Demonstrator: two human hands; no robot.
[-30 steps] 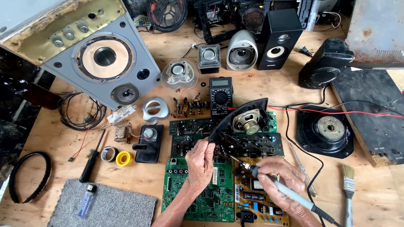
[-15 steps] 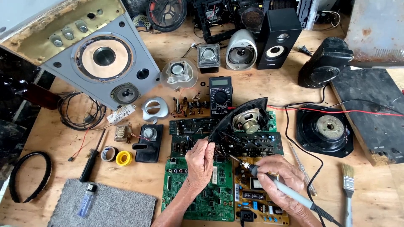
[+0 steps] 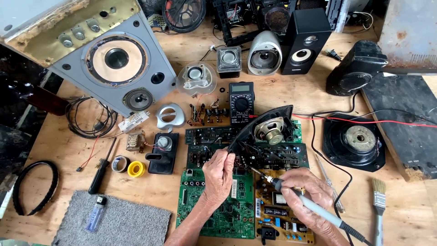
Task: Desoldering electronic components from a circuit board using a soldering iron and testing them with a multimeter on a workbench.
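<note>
the left hand (image 3: 218, 175) is curled, its fingertips pinched together at the lower edge of a black curved speaker housing (image 3: 255, 130) that lies tilted over dark circuit boards; whether something thin is pinched between the fingers cannot be told. the right hand (image 3: 307, 191) is clamped around the handle of a soldering iron (image 3: 302, 200), held like a pen, its metal tip pointing up and left to the dark board (image 3: 273, 159) just beside the left fingertips. the iron's cord runs off the lower right. under both wrists lie a green circuit board (image 3: 214, 214) and, to its right, a yellow-brown board (image 3: 277, 214) with a black socket at the bottom edge.

all of it sits on a wooden table (image 3: 191, 50) crowded with parts. a black multimeter (image 3: 241, 102) lies just above the housing, its red lead running right. a big grey speaker cabinet (image 3: 114, 59) leans at the upper left. a white rounded speaker (image 3: 265, 54) and a black box speaker (image 3: 306, 38) stand at the top. a bare black speaker driver (image 3: 355, 141) lies to the right, a paintbrush (image 3: 378, 205) below it. at the left lie a black-handled screwdriver (image 3: 100, 168), a yellow tape roll (image 3: 136, 168), a blue lighter (image 3: 96, 213) on a grey mat (image 3: 132, 225) and a black belt loop (image 3: 32, 187).
</note>
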